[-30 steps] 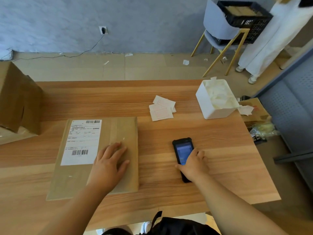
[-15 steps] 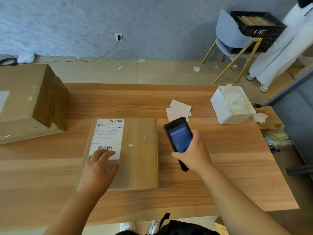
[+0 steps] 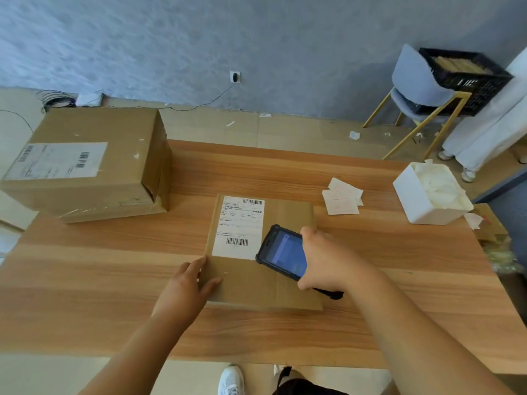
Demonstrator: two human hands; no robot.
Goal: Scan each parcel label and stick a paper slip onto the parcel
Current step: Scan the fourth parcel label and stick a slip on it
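Note:
A flat brown parcel (image 3: 288, 220) lies in the middle of the wooden table (image 3: 114, 280), with a white barcode label (image 3: 239, 223) on its left half. My right hand (image 3: 328, 260) grips a black handheld scanner (image 3: 282, 252) and holds it tilted over the parcel, right beside the label's lower barcode. My left hand (image 3: 185, 286) rests flat on the parcel's near left corner, fingers spread. Loose white paper slips (image 3: 342, 196) lie on the table to the right of the parcel.
A big cardboard box (image 3: 85, 163) with its own label stands at the table's far left. A white box of crumpled paper (image 3: 427, 192) sits at the right edge. Behind are a chair with a black crate (image 3: 464, 75) and a person in white.
My right hand has lifted the scanner off the table and carried it left over the parcel's label. My left hand slid down to the parcel's near left corner. The view shifted left.

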